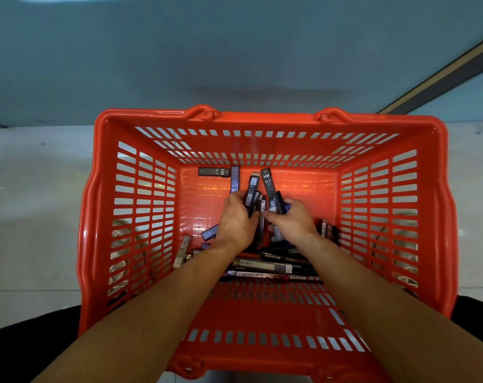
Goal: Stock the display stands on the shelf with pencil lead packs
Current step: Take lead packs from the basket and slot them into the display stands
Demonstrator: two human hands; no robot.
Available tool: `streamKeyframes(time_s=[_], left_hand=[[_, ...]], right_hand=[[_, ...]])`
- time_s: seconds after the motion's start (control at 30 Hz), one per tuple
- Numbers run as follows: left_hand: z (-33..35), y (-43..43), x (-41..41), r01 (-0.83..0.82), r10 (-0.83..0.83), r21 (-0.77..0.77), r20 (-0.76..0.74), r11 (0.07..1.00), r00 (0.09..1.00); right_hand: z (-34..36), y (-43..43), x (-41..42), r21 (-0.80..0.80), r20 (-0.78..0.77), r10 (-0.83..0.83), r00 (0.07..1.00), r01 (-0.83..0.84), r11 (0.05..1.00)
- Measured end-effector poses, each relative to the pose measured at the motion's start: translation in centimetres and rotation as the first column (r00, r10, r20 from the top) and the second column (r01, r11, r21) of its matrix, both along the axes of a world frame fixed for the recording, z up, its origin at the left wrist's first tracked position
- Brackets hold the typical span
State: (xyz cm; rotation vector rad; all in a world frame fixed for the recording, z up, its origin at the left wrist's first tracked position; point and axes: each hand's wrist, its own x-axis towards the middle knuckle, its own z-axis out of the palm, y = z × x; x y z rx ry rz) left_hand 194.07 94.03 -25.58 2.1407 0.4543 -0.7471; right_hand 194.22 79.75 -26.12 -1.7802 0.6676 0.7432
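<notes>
Red basket (pixel 395 217) w/ loose lead packs (pixel 262 265); left hand (pixel 236 219) grips several packs, right hand (pixel 291 219) grips more, incl. HB 0.7 pack (pixel 268 185).

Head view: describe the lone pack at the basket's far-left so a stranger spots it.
In the red basket, look along its far wall. At the left end lies a black pack marked HB 0.7, the only one there lying sideways.
</notes>
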Motion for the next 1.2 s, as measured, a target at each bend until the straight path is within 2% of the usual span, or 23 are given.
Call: streamKeyframes(time_s=[0.27,0.4,0.57,0.73,0.87,1.07,1.2], left_hand=[[-0.1,0.2,0.1,0.006,-0.007,-0.021,-0.032,1.000,0.999],[0.0,0.1,-0.3,0.038,-0.037,-0.047,0.020,0.998,0.999],[0.0,0.0,-0.2,-0.024,0.023,-0.139,-0.006,0.990,1.000],[-0.2,0.4,0.2,0.057,-0.058,-0.125,-0.003,0.991,0.998],[0.2,1.6,1.0,-0.076,0.064,-0.246,-0.057,0.966,0.996],[0.7,1.2,1.4,-0.347,0.299,-0.374,-0.182,0.860,0.937],[0.7,1.1,1.2,-0.323,0.281,-0.381,-0.161,0.866,0.946]], right_hand=[[-0.5,-0.8,-0.3,0.127,-0.009,-0.001,1.000,0.002,0.992],[-0.4,-0.8,-0.1,0.230,-0.031,-0.007,0.999,0.014,0.973],[-0.4,-0.6,-0.2,0.260,-0.013,0.015,1.000,-0.011,0.965],[0.0,-0.8,0.0,0.281,-0.028,0.007,1.000,0.001,0.960],[-0.2,-0.9,0.2,0.230,-0.012,-0.070,0.997,0.071,0.971],[0.4,-0.6,0.8,0.292,-0.025,-0.047,0.999,0.052,0.955],[1.2,-0.5,1.1,0.374,-0.090,-0.073,0.993,0.101,0.922]])
